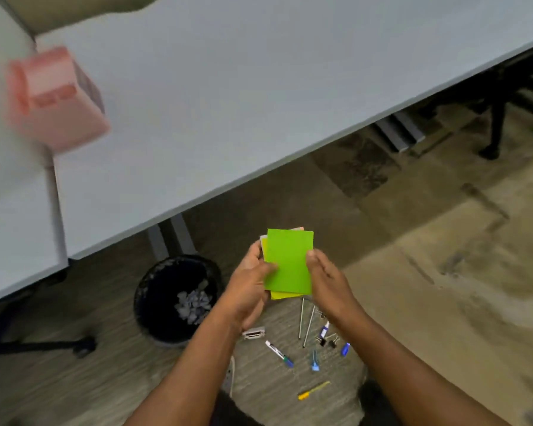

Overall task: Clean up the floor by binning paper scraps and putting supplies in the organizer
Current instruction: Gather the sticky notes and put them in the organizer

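left hand [249,279] fingers grasp small stack of green and yellow paper cards [288,262] | right hand [323,279] fingers curled on its edge | black round bin with grey scraps [170,290] left of fingers | pens, clips on floor below fingers

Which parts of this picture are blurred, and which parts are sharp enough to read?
Head view: the pink organizer on the table is smeared by motion blur; the green cards, held by the left hand and right hand, are fairly sharp; the bin lies in shadow; the table edge bows from the wide-angle lens.
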{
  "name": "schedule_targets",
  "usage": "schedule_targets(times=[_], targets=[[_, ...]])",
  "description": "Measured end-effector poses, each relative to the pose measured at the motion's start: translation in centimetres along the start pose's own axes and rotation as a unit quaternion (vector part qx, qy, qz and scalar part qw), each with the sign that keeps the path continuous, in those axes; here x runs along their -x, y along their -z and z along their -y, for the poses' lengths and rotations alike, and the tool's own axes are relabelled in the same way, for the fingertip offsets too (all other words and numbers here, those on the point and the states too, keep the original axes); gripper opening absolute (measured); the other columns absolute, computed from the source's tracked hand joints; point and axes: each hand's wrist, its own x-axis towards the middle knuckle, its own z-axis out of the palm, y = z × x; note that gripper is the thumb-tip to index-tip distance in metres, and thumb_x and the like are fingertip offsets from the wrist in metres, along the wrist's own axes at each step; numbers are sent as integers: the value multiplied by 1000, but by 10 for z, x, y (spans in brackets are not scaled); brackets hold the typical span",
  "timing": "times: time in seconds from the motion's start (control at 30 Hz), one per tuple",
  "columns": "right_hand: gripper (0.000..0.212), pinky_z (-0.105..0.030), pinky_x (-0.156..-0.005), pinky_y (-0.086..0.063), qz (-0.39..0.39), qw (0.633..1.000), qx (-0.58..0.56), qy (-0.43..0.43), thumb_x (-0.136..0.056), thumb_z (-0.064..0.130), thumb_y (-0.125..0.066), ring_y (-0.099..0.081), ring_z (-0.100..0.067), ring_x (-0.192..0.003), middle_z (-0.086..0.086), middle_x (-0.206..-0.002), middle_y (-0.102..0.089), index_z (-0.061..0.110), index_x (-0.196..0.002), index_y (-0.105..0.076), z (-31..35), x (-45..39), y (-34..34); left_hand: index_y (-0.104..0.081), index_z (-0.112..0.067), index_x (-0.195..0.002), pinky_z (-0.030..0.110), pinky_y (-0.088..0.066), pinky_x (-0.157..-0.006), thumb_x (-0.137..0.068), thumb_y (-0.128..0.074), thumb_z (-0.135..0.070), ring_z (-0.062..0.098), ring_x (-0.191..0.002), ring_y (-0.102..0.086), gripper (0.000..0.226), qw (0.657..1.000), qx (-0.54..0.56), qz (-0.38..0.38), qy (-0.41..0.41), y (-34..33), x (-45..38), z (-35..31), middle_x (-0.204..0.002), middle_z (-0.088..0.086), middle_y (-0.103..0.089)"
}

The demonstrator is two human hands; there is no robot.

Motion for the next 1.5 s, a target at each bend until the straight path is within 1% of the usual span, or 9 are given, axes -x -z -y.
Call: schedule_targets(times=[0.17, 0.4, 0.67, 0.73, 0.8, 1.0, 1.17, 1.33, 1.5], targets=[[15, -33, -76, -46, 59, 993, 103, 23, -100, 19, -40, -57, -17, -86, -5, -96, -62, 18, -108, -52, 44, 21, 23, -50, -26, -124, 38, -52, -77, -81, -38, 15, 23, -97, -60, 60, 990, -119, -66, -44, -43, 49, -17, -119, 17, -61], [28, -43, -78, -51, 111, 988, 100, 30, -85, 0, -43, -61, -27, -87, -8, -91, -65, 19, -99, -57, 94, 37, 19, -56, -23, -100, 45, -54, -77, -70, -43, 15, 26, -87, -62, 50, 949, -177, -239, -106, -69, 90, -37, -98, 14, -65], [38, -12, -65, -44, 153, 974, 128, 103, -80, -11, -41, -57, -7, -80, 1, -90, -62, 15, -103, -56, 148, 22, -100, -59, -23, -97, 32, -54, -70, -70, -52, 6, 16, -84, -65, 40, 913, -160, -342, -154, 25, 94, -102, -91, 2, -68], [38, -7, -68, -44, 157, 972, 131, 114, -84, -8, -41, -55, -1, -85, 10, -92, -60, 22, -104, -54, 163, 9, -146, -59, -27, -99, 19, -51, -63, -73, -53, 3, 10, -85, -64, 40, 909, -173, -343, -162, 68, 89, -128, -92, -3, -67], [36, -17, -75, -47, 152, 970, 138, 131, -86, -3, -41, -56, -4, -89, 11, -94, -59, 28, -102, -51, 173, -12, -192, -56, -28, -100, 13, -45, -59, -71, -49, 7, 8, -84, -62, 46, 907, -188, -330, -180, 113, 76, -155, -93, -4, -65], [34, -26, -92, -45, 130, 961, 203, 138, -94, 3, -41, -55, -9, -104, 12, -111, -59, 30, -111, -53, 171, -72, -287, -48, -30, -99, 9, -37, -61, -81, -45, 7, 3, -83, -56, 41, 886, -274, -328, -180, 213, 30, -187, -91, -11, -58], [26, -36, -91, -47, 126, 946, 277, 109, -97, 10, -41, -58, -19, -103, 1, -113, -61, 21, -117, -52, 155, -89, -316, -47, -24, -105, 13, -35, -59, -87, -43, 1, 3, -78, -54, 32, 897, -290, -302, -139, 245, 11, -175, -91, -4, -59], [27, -25, -74, -42, 133, 924, 333, 137, -94, 13, -49, -61, -21, -97, 1, -103, -62, 17, -121, -50, 163, -84, -315, -50, -22, -107, 19, -39, -60, -83, -42, 2, 7, -81, -56, 35, 916, -266, -275, -118, 255, 22, -185, -95, -1, -62], [45, -11, -60, -42, 123, 927, 314, 164, -91, 15, -53, -59, 1, -82, 11, -100, -56, 39, -128, -42, 209, -81, -313, -49, -23, -113, 19, -44, -62, -83, -46, 0, 12, -86, -59, 38, 918, -275, -253, -133, 253, 41, -221, -99, -1, -61]])
